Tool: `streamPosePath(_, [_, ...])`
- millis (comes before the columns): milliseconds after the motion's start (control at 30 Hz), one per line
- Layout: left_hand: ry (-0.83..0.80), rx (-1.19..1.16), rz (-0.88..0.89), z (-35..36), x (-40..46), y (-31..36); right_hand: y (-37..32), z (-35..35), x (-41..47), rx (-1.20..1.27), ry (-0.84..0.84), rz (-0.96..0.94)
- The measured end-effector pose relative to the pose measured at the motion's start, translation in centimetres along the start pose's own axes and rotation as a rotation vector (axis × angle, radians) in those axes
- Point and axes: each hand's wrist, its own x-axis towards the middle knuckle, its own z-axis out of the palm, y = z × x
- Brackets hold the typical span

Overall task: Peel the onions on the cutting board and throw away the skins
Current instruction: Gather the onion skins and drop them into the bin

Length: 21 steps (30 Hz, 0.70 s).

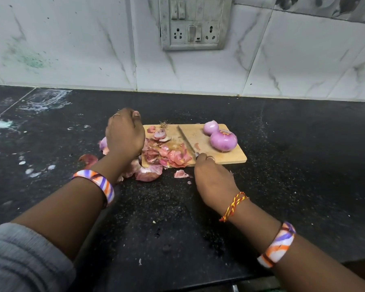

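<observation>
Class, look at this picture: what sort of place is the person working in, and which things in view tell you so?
Most likely a home kitchen. A wooden cutting board with peeled onions and a knife lies on a dark stone counter, backed by a tiled wall with a switch and socket panel.

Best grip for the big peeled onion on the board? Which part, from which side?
Take the larger peeled onion across its round middle, fingers and thumb on opposite sides, coming from above. It sits on the cutting board with its cut end facing up and the smaller onion touching its far-left side, so the near and right flanks are free. Its skinless surface probably wants a full wrap.
</observation>
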Motion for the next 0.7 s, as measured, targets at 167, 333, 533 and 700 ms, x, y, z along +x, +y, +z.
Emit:
streamPosePath(167, [0.028,-0.039,0.04,-0.7,-0.3,-0.3,-1.5,-0.1,-1.6,0.042,-0.008,-0.163])
streamPosePath(333, [0.023,-0.03,0.035,-1.1,-0.2,-0.6,-0.3,-1.2,4.6,0.002,0.07,-0.032])
streamPosePath(533, [-0.01,-0.012,0.038,-1.1,-0.3,-1.9,-2.3,0.1,2.0,0.016,-0.047,-0.218])
streamPosePath(700, [-0.027,0.006,0.016,-2.0,-0.8,-2.0,0.1,0.0,1.3,0.003,0.021,-0.109])
